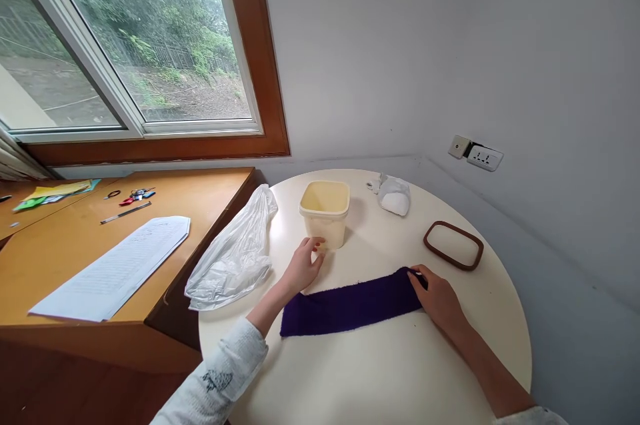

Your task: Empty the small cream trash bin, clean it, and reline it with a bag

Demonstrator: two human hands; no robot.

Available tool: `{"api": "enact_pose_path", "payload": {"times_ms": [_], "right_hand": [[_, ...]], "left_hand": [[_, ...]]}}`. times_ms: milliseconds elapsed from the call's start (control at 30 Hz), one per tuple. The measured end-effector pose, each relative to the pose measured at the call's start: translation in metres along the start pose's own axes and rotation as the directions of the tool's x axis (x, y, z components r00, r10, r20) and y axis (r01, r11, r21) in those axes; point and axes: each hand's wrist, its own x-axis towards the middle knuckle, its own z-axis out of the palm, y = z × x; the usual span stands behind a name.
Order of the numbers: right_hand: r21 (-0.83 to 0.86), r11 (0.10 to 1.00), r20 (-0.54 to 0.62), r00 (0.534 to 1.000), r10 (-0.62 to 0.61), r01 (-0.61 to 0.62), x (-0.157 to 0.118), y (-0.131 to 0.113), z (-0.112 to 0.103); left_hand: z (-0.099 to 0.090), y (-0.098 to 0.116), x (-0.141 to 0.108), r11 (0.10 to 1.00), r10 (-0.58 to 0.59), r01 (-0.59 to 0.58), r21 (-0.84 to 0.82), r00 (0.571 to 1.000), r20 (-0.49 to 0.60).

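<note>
A long strip of dark purple cloth [357, 305] lies across the round white table. My right hand [440, 298] pinches its right end between thumb and fingers. My left hand [304, 265] hovers by the lower front of a cream plastic tub [324, 221], just above the cloth's left end. Its thumb and fingers are apart and nothing shows between them; whether the fingertips touch the tub I cannot tell. The tub stands upright with its top uncovered.
A brown oval-cornered frame [453, 246] lies at the right of the table [370, 378]. Farther back is a small white plastic bag [394, 195]. At the left sits a crumpled white plastic bag [235, 251]. The wooden desk [210, 195] alongside bears papers [115, 271], a pen [125, 212] and scissors [133, 199].
</note>
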Motion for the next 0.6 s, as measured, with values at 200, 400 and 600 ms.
{"api": "enact_pose_path", "payload": {"times_ms": [200, 400, 600], "right_hand": [[-0.109, 0.994, 0.006, 1.000, 0.013, -0.012, 0.002, 0.001, -0.002], [-0.211, 0.977, 0.011, 1.000, 0.017, -0.015, 0.004, 0.005, -0.002], [-0.409, 0.911, -0.018, 0.997, -0.069, 0.056, 0.005, 0.008, -0.005]], "left_hand": [[0.008, 0.020, -0.065, 0.961, 0.148, -0.183, 0.206, 0.974, 0.173], [0.014, 0.010, -0.104, 0.845, 0.153, -0.278, 0.458, 0.945, 0.291], [0.019, -0.001, -0.112, 0.779, 0.077, -0.190, 0.597, 0.975, 0.211]]}}
